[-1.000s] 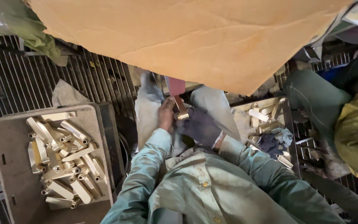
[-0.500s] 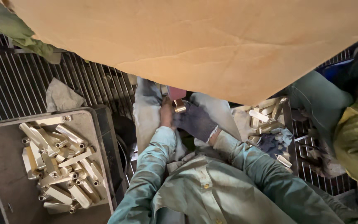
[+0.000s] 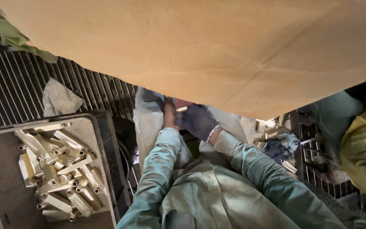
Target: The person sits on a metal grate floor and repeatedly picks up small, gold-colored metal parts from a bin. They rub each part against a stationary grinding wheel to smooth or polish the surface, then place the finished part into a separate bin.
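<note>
While the big sheet of brown cardboard [image 3: 200,55] overhangs most of the scene, both hands meet just under its lower edge, over the person's lap. The right hand [image 3: 198,121], in a dark glove, is curled around a small brass-coloured part [image 3: 182,109], whose pale end pokes out just below the cardboard's edge beside a reddish block [image 3: 182,103]. The bare left hand [image 3: 169,113] lies alongside, touching the same spot; its fingers run up under the cardboard, so I cannot tell whether they are closed or flat.

To my eye the piece is being worked or fitted against that block. Doing it well would mean keeping the gloved grip firm, letting the bare fingers steady and guide, and holding the work out from under the cardboard, since the edge hides much of it.

Left of the cardboard's low edge, down by the person's left elbow, a grey tray [image 3: 5,191] holds a heap of similar brass parts [image 3: 54,169] lying crosswise. A crumpled rag [image 3: 60,99] lies above it on the metal grating [image 3: 18,80]. Right of the cardboard's low point, more brass pieces [image 3: 270,129] and a dark cloth [image 3: 276,146] lie near the right elbow.
</note>
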